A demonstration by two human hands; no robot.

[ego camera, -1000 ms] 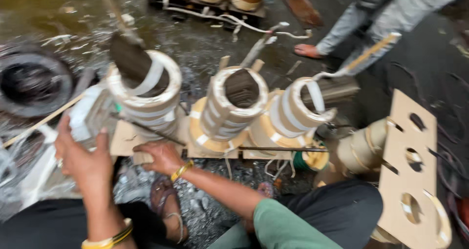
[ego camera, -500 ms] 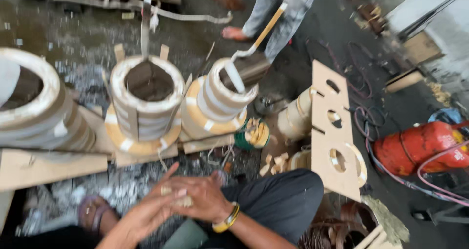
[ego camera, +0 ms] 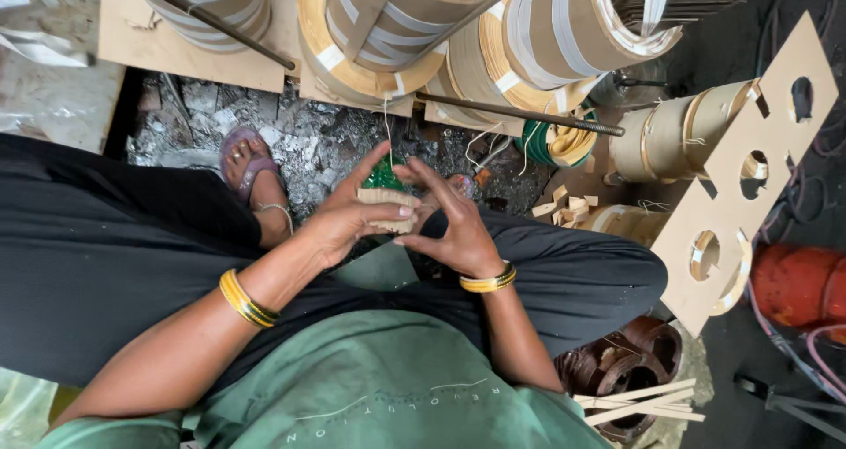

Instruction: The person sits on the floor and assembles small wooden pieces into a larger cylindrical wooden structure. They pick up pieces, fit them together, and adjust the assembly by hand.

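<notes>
1. Since half a second ago both hands have come up together over the lap, and the view has tipped down so the wound coils now sit at the top edge
2. Left hand (ego camera: 339, 220) and right hand (ego camera: 454, 229) meet around a small tan block (ego camera: 386, 209); the fingers (ego camera: 407, 204) of both pinch it from either side, its long axis running left to right between them, left thumb side slightly nearer
3. A thin pale thread (ego camera: 386, 127) rises from the block to the coils
4. Beyond lie grey rubble, a sandalled foot (ego camera: 249, 163), a dark steel rod (ego camera: 520, 114), banded paper-wrapped coils (ego camera: 388, 17) and a drilled fibreboard panel (ego camera: 749, 149)
</notes>
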